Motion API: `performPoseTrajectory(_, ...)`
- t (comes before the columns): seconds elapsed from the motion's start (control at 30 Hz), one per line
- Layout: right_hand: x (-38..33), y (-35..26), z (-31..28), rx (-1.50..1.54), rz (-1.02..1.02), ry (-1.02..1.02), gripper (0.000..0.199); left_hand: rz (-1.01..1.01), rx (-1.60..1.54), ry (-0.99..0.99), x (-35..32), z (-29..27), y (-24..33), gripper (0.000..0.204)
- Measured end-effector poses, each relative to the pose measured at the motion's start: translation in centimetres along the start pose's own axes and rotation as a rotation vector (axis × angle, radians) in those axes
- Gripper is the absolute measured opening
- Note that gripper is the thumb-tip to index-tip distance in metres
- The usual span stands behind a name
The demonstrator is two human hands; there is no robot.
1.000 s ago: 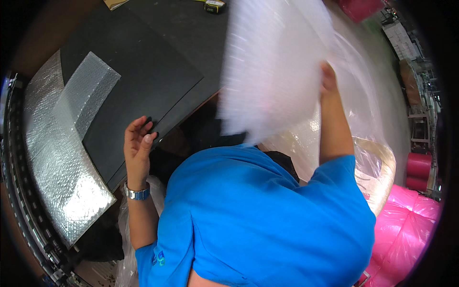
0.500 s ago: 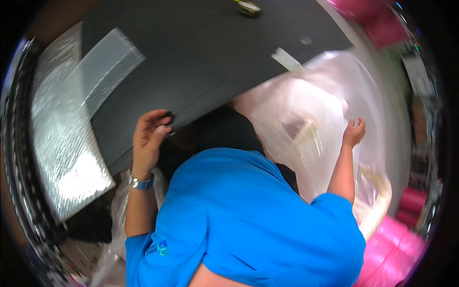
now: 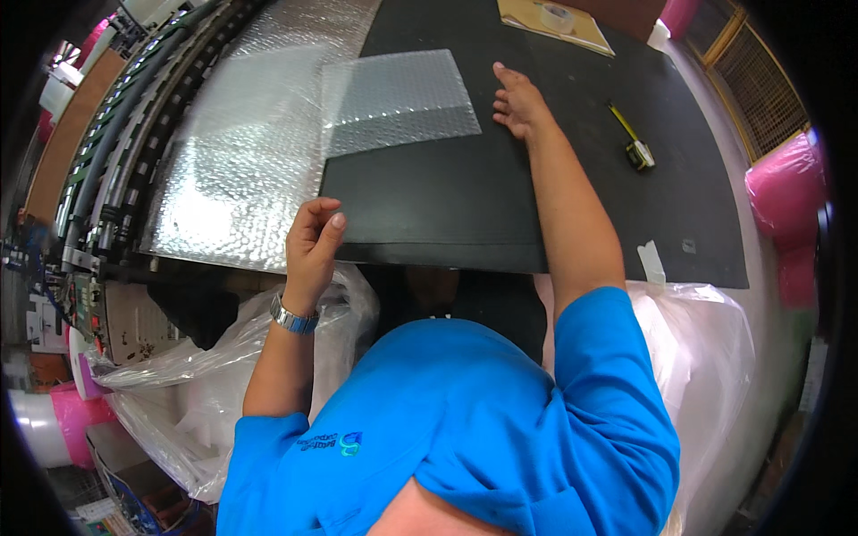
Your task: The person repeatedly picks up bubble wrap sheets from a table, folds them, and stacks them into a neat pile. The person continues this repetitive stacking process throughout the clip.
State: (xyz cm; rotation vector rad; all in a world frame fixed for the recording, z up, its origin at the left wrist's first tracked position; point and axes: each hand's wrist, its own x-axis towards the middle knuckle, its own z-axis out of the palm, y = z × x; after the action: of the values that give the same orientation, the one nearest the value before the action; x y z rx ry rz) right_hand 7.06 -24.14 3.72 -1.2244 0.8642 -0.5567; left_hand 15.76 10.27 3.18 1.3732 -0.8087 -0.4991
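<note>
My right hand (image 3: 520, 103) reaches over the black tabletop (image 3: 429, 205). Its fingers are apart and empty, just right of a clear bubble-wrap piece (image 3: 393, 89) lying flat. That piece overlaps a long silvery bubble-wrap sheet (image 3: 223, 188) on the left. Close to the table's front edge, by the sheet's near right corner, my left hand (image 3: 313, 239) hovers with loosely bent fingers. The thumb stands apart, and nothing shows in this hand.
A yellow tape measure (image 3: 638, 154) lies on the right of the table. Farther back are brown envelopes (image 3: 572, 31) with a tape roll (image 3: 558, 18) on top. Rollers of a machine (image 3: 125, 170) line the left side. Clear plastic bags (image 3: 688, 348) hang below the front edge.
My view has turned left, bringing more of the table and machine in. My right hand has gone from above the plastic bag to over the table. The left hand stays near the front edge.
</note>
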Motion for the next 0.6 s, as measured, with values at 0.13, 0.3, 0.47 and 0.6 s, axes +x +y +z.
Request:
performPoseTrajectory(0.13,2.2,2.0,2.0,0.235,0.019,-0.015,0.074,0.162,0.267,0.14,1.9,-2.3,0.8,0.018)
performPoseTrajectory(0.3,2.0,4.4,0.9,0.356,-0.098,-0.032,0.068,0.339,0.958,0.155,9.7,-5.6,0.7,0.037)
performPoseTrajectory(0.47,1.1,4.2,1.3,0.357,-0.111,-0.063,0.06,0.09,1.488,0.185,15.9,-6.0,-4.4,0.057)
performPoseTrajectory(0.6,1.6,4.4,0.6,0.297,-0.112,-0.081,0.058,0.066,1.583,-0.15,13.8,0.7,-6.2,0.06)
